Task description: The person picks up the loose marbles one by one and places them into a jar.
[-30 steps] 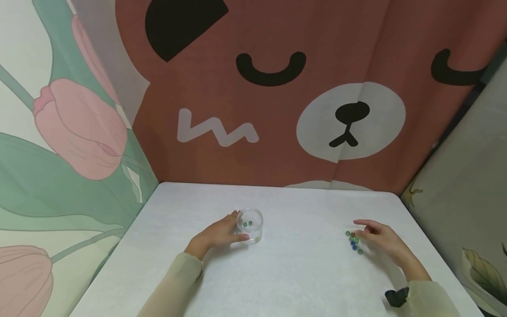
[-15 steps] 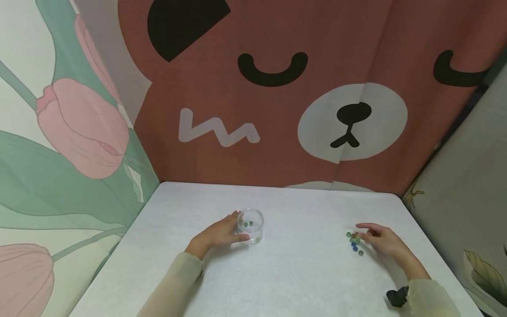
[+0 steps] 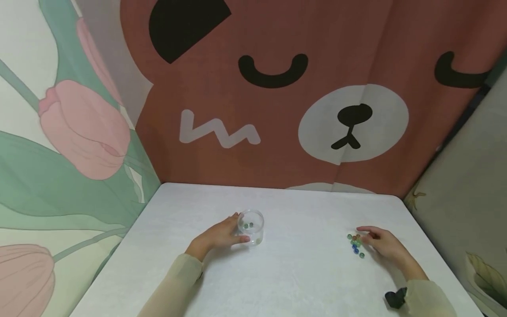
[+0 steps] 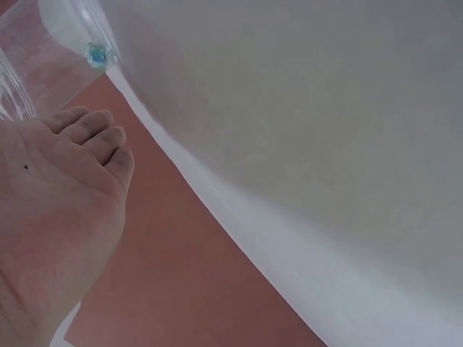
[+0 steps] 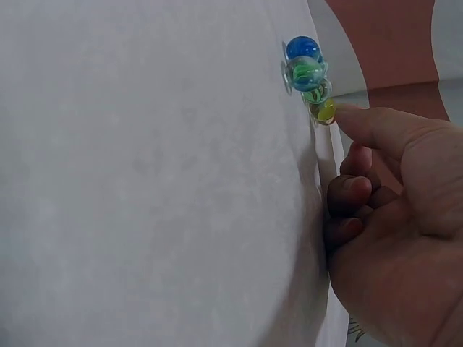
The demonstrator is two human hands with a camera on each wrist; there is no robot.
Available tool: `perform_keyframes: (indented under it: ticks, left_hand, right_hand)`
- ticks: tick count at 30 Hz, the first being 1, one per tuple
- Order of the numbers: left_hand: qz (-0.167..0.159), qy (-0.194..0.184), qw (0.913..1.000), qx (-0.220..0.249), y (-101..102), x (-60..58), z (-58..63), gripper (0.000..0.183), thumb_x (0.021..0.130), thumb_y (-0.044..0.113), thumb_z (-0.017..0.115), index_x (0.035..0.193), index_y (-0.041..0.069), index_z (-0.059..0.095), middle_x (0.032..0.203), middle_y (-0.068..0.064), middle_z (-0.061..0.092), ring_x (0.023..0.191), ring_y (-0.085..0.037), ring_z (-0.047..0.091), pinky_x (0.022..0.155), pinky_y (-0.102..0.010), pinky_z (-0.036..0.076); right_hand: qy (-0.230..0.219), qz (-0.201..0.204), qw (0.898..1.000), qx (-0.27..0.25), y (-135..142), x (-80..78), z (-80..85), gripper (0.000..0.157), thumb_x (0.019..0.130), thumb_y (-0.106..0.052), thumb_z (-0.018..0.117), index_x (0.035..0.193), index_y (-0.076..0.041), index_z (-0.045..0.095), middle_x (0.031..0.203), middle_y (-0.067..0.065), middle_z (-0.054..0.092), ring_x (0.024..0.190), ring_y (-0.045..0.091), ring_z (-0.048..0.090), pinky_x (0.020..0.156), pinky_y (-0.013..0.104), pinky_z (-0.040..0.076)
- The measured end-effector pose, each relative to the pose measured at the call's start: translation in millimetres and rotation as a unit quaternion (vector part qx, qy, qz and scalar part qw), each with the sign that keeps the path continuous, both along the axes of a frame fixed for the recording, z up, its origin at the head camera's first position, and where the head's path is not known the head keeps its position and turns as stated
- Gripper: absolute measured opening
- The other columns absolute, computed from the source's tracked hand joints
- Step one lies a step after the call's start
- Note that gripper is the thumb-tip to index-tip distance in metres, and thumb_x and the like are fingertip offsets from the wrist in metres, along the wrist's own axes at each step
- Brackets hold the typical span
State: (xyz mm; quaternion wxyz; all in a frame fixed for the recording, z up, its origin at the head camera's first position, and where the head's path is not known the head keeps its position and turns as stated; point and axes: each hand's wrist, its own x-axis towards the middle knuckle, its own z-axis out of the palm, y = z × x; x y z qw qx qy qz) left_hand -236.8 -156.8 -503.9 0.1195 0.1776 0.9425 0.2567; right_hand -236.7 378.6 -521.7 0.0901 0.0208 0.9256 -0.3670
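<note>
In the head view my left hand (image 3: 222, 232) holds a clear round plastic jar (image 3: 259, 229) at its left side, thumb in front and fingers behind. A few greenish glass marbles (image 3: 246, 226) show inside the jar; one marble (image 4: 98, 55) is visible through its wall in the left wrist view. At the right, my right hand (image 3: 386, 246) is beside a small cluster of blue, green and reddish marbles (image 3: 354, 246). My thumb (image 5: 362, 123) touches a yellow marble (image 5: 326, 110) in the right wrist view. Behind the thumb the index fingertip is hidden there, while the other fingers curl inward.
Both hands work over a white tabletop (image 3: 293, 268). A brown cloth with a bear face (image 3: 277, 145) hangs along its far edge. Flowered cloth (image 3: 83, 132) flanks the left side, and a pale cloth (image 3: 467, 176) the right.
My right index finger has come down and closer to the thumb beside the marbles. The left hand and jar keep their place; the head view has shifted slightly.
</note>
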Motion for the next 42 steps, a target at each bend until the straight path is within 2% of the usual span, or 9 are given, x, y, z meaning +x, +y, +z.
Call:
perform_keyframes:
  ticks: [6, 9, 11, 13, 16, 23, 31, 42]
  left_hand:
    - [0.003, -0.004, 1.0, 0.002, -0.1, 2.6, -0.5, 0.107, 0.085, 0.075, 0.06, 0.163, 0.015, 0.019, 0.168, -0.014, 0.018, 0.155, -0.035, 0.017, 0.123, -0.054, 0.021]
    - [0.005, -0.007, 0.9999, 0.006, -0.2, 2.8, -1.2, 0.106, 0.086, 0.073, 0.062, 0.163, 0.015, 0.019, 0.168, -0.014, 0.018, 0.154, -0.036, 0.018, 0.123, -0.054, 0.021]
    - [0.005, -0.007, 0.9999, 0.008, -0.3, 2.7, -2.0, 0.105, 0.086, 0.073, 0.062, 0.163, 0.016, 0.019, 0.168, -0.013, 0.018, 0.154, -0.036, 0.018, 0.124, -0.054, 0.021]
    - [0.004, -0.007, 0.9999, 0.007, -0.6, 2.5, -3.0, 0.105, 0.086, 0.074, 0.062, 0.163, 0.017, 0.019, 0.168, -0.013, 0.018, 0.154, -0.036, 0.018, 0.124, -0.054, 0.021]
    - [0.002, -0.005, 1.0, 0.006, -0.8, 2.2, -4.2, 0.106, 0.085, 0.076, 0.06, 0.164, 0.017, 0.019, 0.168, -0.013, 0.018, 0.154, -0.036, 0.018, 0.123, -0.054, 0.021]
    - [-0.002, 0.002, 1.0, 0.001, -0.9, 1.8, -5.1, 0.104, 0.085, 0.078, 0.059, 0.163, 0.02, 0.021, 0.167, -0.015, 0.02, 0.154, -0.035, 0.019, 0.123, -0.054, 0.022]
    - [-0.008, 0.01, 0.9999, 0.002, -0.7, 0.4, -3.8, 0.103, 0.086, 0.076, 0.059, 0.163, 0.017, 0.021, 0.167, -0.018, 0.02, 0.154, -0.035, 0.018, 0.123, -0.054, 0.021]
    - [-0.014, 0.013, 0.9998, 0.006, -1.7, -1.0, -4.1, 0.102, 0.086, 0.076, 0.059, 0.163, 0.021, 0.022, 0.167, -0.018, 0.02, 0.155, -0.035, 0.018, 0.124, -0.053, 0.021]
  right_hand:
    - [-0.013, -0.009, 1.0, -0.002, 0.8, -0.7, -2.0, 0.044, 0.1, -0.024, 0.064, 0.139, -0.003, 0.059, 0.114, 0.018, 0.057, 0.102, 0.031, 0.047, 0.076, 0.039, 0.04]
    - [-0.022, -0.012, 1.0, -0.001, 0.8, -0.4, -2.0, 0.045, 0.101, -0.027, 0.063, 0.139, -0.004, 0.059, 0.134, 0.027, 0.053, 0.116, 0.04, 0.048, 0.091, 0.053, 0.045]
    - [-0.028, -0.014, 0.999, -0.004, 0.4, 0.1, -2.0, 0.045, 0.101, -0.028, 0.063, 0.14, -0.005, 0.059, 0.144, 0.03, 0.047, 0.126, 0.045, 0.045, 0.1, 0.062, 0.041]
    - [-0.032, -0.013, 0.999, -0.007, 0.3, 0.1, -2.1, 0.045, 0.101, -0.028, 0.062, 0.14, -0.004, 0.058, 0.148, 0.032, 0.043, 0.13, 0.047, 0.042, 0.104, 0.066, 0.036]
    - [-0.031, -0.011, 0.999, -0.006, 0.4, -0.2, -2.6, 0.043, 0.101, -0.023, 0.061, 0.14, -0.003, 0.059, 0.148, 0.032, 0.043, 0.13, 0.047, 0.043, 0.104, 0.066, 0.037]
    - [-0.025, -0.006, 1.0, 0.006, 1.3, -1.1, -3.3, 0.041, 0.098, -0.018, 0.064, 0.137, -0.004, 0.061, 0.14, 0.03, 0.051, 0.114, 0.038, 0.049, 0.093, 0.056, 0.043]
    - [-0.018, 0.008, 1.0, 0.018, -1.7, -0.1, 0.4, 0.038, 0.098, -0.019, 0.064, 0.134, -0.004, 0.064, 0.138, 0.028, 0.055, 0.121, 0.042, 0.05, 0.1, 0.064, 0.04]
    - [-0.016, -0.002, 0.999, 0.038, -5.9, -4.1, 1.1, 0.038, 0.098, -0.021, 0.067, 0.132, -0.003, 0.064, 0.128, 0.025, 0.06, 0.11, 0.037, 0.053, 0.095, 0.061, 0.043]
